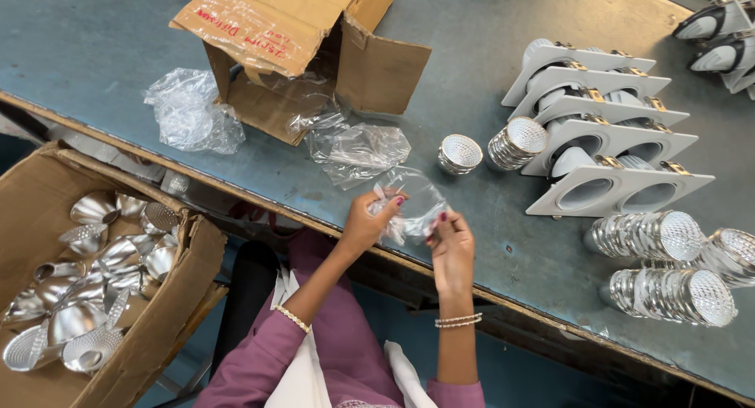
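At the far left, a brown cardboard carton (169, 314) is sitting below the bench edge, holding a loose heap of shiny silver reflector cups (94, 298). Up on the blue-grey workbench (472, 54), a crumpled clear bag (189, 109) is lying beside an open cardboard box (314, 54) tipped on its side, and another empty clear bag (358, 150) is lying flat just in front of that box.

The left hand (366, 223) is reaching up from a purple sleeve, forearm angled toward the bench edge, wrist wearing a beaded bracelet. Its fingers are curling closed, thumb and fingertips pinching the left edge of a small clear plastic bag (413, 200). The bag is being held just above the near edge of the bench, between the two hands.

The right hand (452, 243) is rising almost straight up, wrist bent slightly inward and ringed with thin bangles. Its fingers are partly closed, the fingertips gripping the lower right part of the same bag; whether anything is inside the bag cannot be told.

Just beyond the hands, a single faceted reflector (459, 154) is resting on the bench, near a short stack of reflectors (515, 142). Further right, white square twin-light housings (613, 141) are leaning in an overlapping row, and longer reflector stacks (668, 274) are lying on their sides.
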